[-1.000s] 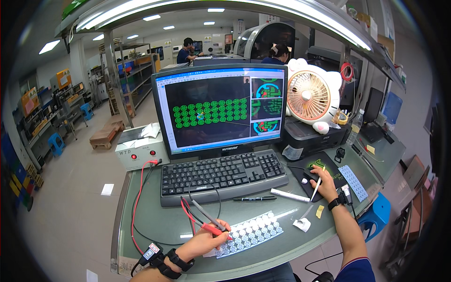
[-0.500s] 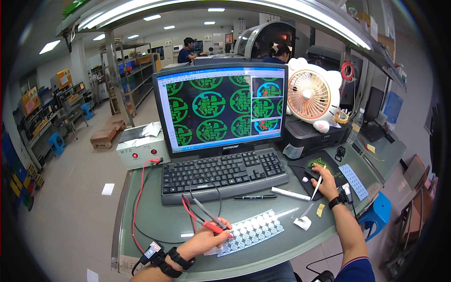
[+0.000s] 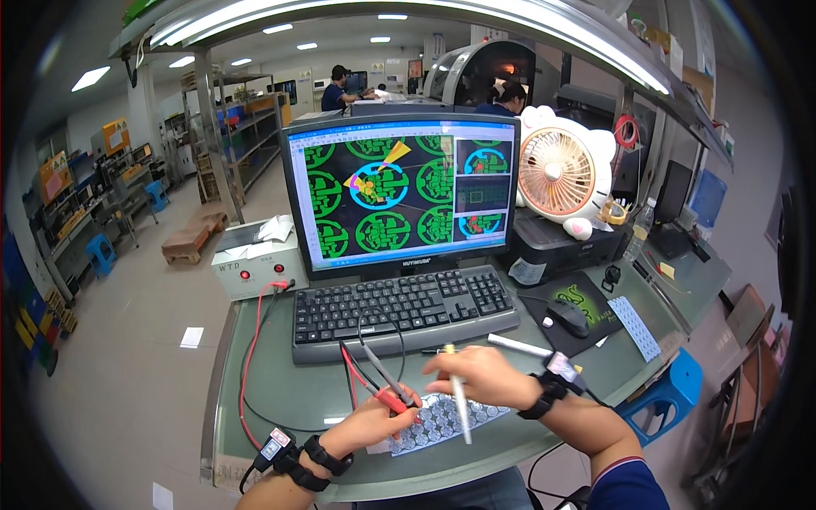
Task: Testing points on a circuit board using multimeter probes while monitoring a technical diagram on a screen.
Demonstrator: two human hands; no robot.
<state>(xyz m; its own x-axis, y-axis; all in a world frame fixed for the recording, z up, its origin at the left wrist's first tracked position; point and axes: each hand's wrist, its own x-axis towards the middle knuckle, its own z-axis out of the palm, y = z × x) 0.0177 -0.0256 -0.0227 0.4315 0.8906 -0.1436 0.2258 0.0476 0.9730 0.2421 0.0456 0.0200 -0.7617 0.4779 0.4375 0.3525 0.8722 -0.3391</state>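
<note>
My left hand (image 3: 367,427) is closed on a red test probe (image 3: 392,400) and a grey test probe (image 3: 384,365). Their tips point down at the near-left part of a pale panel of round circuit boards (image 3: 435,433) lying on the bench. Over the right part of that panel, my right hand (image 3: 483,374) is closed on a slim white pen-like stick (image 3: 460,399), which points downward and is smeared by motion. Whether the stick touches the panel I cannot tell. A monitor (image 3: 405,195) behind the keyboard shows green round board drawings, one marked in blue and yellow.
A keyboard (image 3: 408,308) spans the bench before the monitor. To the right are a mouse (image 3: 568,318) on a black pad (image 3: 561,343), a second board panel (image 3: 635,330), and a fan (image 3: 557,170) on a black printer (image 3: 565,246). Red and black leads run from a white box (image 3: 255,270).
My right hand has left the mouse and come left over the board panel with the white stick. My left hand stays at the panel. Yellow marks now show on the monitor.
</note>
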